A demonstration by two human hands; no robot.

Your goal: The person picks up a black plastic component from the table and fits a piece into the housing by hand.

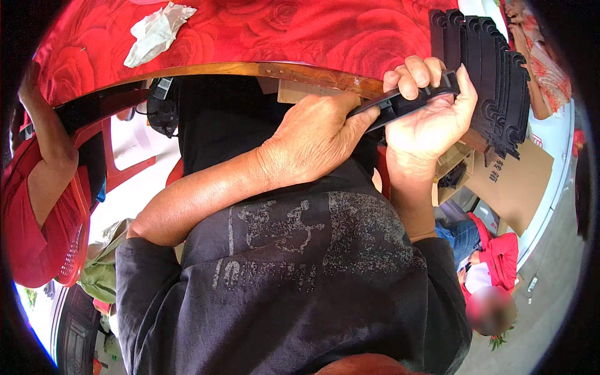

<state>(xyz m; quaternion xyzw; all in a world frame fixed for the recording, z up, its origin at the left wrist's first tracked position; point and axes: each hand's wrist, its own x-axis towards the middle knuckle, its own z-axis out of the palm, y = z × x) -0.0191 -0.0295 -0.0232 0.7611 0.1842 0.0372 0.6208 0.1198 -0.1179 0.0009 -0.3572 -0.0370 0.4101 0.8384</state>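
Note:
A long, dark plastic strip (pixel 406 107) with a notched, hook-like end is held between my two hands, just in front of the table edge and slanting up to the right. My left hand (pixel 315 134) grips its lower left end, with the thumb lying along the top. Around the upper right end curl the fingers and thumb of my right hand (pixel 431 115), palm turned up. Right beside that hand, a fanned row of similar black strips (pixel 484 75) overlaps along the table's right side. Part of the held strip is hidden by my fingers.
A red rose-patterned cloth (pixel 269 37) covers the table, with a crumpled white tissue (pixel 157 34) at far left. Below the right edge are a cardboard box (pixel 453 172) of dark pieces and a cardboard sheet (pixel 515 181). Other people sit at left and right, one on a red chair (pixel 78 231).

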